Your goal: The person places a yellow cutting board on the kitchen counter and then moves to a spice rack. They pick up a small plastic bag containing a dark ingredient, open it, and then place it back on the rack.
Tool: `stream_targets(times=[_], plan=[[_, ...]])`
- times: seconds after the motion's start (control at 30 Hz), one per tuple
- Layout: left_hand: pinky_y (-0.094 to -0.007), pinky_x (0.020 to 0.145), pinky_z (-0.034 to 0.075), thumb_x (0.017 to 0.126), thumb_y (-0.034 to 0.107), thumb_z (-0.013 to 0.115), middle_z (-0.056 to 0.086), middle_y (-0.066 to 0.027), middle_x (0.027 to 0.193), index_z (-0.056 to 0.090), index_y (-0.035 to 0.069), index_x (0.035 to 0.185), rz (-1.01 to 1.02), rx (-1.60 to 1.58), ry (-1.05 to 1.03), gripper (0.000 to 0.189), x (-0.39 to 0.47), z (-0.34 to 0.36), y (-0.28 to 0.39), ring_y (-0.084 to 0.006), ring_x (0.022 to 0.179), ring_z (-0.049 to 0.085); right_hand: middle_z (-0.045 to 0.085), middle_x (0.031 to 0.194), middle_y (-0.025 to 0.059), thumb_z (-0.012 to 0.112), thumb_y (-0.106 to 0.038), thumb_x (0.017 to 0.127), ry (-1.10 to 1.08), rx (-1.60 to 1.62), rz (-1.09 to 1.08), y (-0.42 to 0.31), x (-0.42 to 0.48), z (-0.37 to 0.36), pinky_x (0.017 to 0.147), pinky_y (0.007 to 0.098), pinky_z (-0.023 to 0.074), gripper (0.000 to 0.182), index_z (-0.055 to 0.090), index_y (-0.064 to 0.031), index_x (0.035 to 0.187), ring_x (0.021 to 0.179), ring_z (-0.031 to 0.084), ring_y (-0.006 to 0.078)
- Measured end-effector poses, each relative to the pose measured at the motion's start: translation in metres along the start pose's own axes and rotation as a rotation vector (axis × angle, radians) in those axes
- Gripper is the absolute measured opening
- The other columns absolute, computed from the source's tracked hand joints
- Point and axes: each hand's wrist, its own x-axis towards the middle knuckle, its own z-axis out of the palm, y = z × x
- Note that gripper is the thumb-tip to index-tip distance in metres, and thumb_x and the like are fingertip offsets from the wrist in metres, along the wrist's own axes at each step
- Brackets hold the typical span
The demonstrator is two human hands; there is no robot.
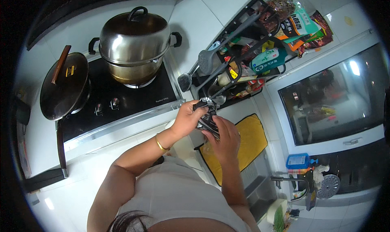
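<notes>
Between my two hands is a crumpled black foil packet [208, 117] bearing writing. My left hand [188, 116] grips its upper left side, thumb across the front. The fingers of my right hand [225, 136] close on its lower right side. Behind the packet stands a black metal rack [233, 87] with bottles and bags, and grey spatulas and ladles [210, 57] lie across it. A yellow mat [251, 137] with a dark edge lies beyond my right hand. What the packet contains is hidden.
A lidded steel steamer pot [134, 46] stands on the black glass hob [103, 89]. Left of it is a lidded pan [65, 89], its handle [62, 146] jutting over the counter edge. A sink [259, 186] with a faucet [300, 181] lies at the lower right, near a blue bottle [298, 161].
</notes>
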Motion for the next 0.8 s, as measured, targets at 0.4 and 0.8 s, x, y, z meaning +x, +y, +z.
stream_targets(times=[0.4, 0.8], plan=[[-0.0434, 0.11, 0.038, 0.073, 0.032, 0.086, 0.053, -0.0149, 0.134, 0.064, 0.011, 0.127, 0.492, 0.889, -0.388, 0.063, 0.009, -0.037, 0.069, -0.0332, 0.129, 0.049, 0.068, 0.098, 0.0088, 0.084, -0.029, 0.074, -0.06, -0.035, 0.145, -0.001, 0.006, -0.022, 0.079, 0.0439, 0.05, 0.045, 0.066, -0.0072, 0.108, 0.091, 0.064, 0.0309], [-0.0374, 0.079, 0.054, 0.063, 0.012, 0.09, 0.069, -0.0101, 0.098, 0.073, 0.008, 0.111, 0.391, 0.856, -0.656, 0.051, 0.027, 0.014, 0.044, -0.0306, 0.089, 0.068, 0.07, 0.109, 0.0086, 0.08, -0.042, 0.074, -0.183, 0.012, 0.185, 0.028, -0.014, -0.072, 0.093, 0.0452, 0.0476, 0.06, 0.066, -0.0118, 0.124, 0.102, 0.063, 0.0306]])
